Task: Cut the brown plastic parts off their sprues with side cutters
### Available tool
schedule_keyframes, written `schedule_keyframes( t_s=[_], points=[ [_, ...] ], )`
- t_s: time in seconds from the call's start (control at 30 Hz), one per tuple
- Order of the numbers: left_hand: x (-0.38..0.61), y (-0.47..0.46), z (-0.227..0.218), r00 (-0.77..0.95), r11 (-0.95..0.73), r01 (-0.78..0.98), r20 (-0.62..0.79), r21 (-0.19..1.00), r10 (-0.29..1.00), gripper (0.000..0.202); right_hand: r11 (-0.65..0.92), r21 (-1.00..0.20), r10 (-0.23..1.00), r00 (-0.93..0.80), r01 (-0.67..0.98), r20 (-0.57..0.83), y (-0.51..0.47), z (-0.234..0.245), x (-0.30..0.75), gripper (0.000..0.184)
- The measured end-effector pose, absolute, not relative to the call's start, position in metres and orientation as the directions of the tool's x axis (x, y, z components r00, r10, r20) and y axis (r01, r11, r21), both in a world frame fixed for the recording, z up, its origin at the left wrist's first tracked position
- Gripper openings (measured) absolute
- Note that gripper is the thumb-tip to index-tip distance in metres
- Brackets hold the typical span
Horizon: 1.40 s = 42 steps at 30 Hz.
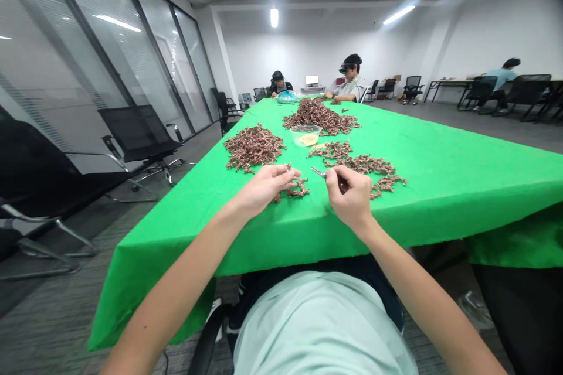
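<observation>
My left hand is pinched closed over the green cloth, with a small brown piece at its fingertips. My right hand grips small metal tweezers, tips pointing left toward the left hand. Under and between my hands lies a small pile of brown twig-like pieces. Larger brown heaps lie to either side, and another lies farther along. A clear plastic bowl holds pale yellow bits.
The green-covered table runs ahead, its near edge just past my hands. Two seated people work at the far end beside a blue plastic bag. Black mesh office chairs stand along the left, before a glass wall.
</observation>
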State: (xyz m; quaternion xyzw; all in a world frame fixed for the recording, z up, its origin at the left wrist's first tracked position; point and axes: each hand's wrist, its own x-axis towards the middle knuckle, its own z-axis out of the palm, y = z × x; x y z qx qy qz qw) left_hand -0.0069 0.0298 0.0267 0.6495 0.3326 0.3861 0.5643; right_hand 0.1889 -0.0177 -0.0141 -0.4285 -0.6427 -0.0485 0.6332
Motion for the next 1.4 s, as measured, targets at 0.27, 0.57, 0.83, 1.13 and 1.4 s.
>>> schedule_keyframes(
  t_s=[0.27,0.57,0.83,1.13,1.4],
  points=[
    [-0.036,0.031,0.04,0.247,-0.407,0.062,0.381,0.911,0.891,0.033,0.628,-0.493,0.504,0.169,0.602,0.847,-0.016,-0.015,0.191,0.029],
    [-0.007,-0.01,0.006,0.183,-0.348,-0.205,0.385,0.915,0.904,0.033,0.655,-0.483,0.548,0.074,0.581,0.833,-0.021,-0.014,0.184,0.032],
    [0.012,-0.014,-0.006,0.056,-0.455,-0.231,0.479,0.86,0.876,0.027,0.68,-0.569,0.648,-0.016,0.462,0.761,-0.021,-0.017,0.177,0.04],
    [0.017,-0.017,-0.006,0.01,-0.489,-0.244,0.507,0.837,0.862,0.023,0.696,-0.527,0.637,-0.081,0.487,0.767,-0.023,-0.016,0.178,0.042],
    [0.016,-0.014,-0.01,-0.017,-0.553,-0.245,0.567,0.796,0.824,0.018,0.68,-0.549,0.658,-0.074,0.486,0.749,-0.023,-0.016,0.178,0.046]
  ],
)
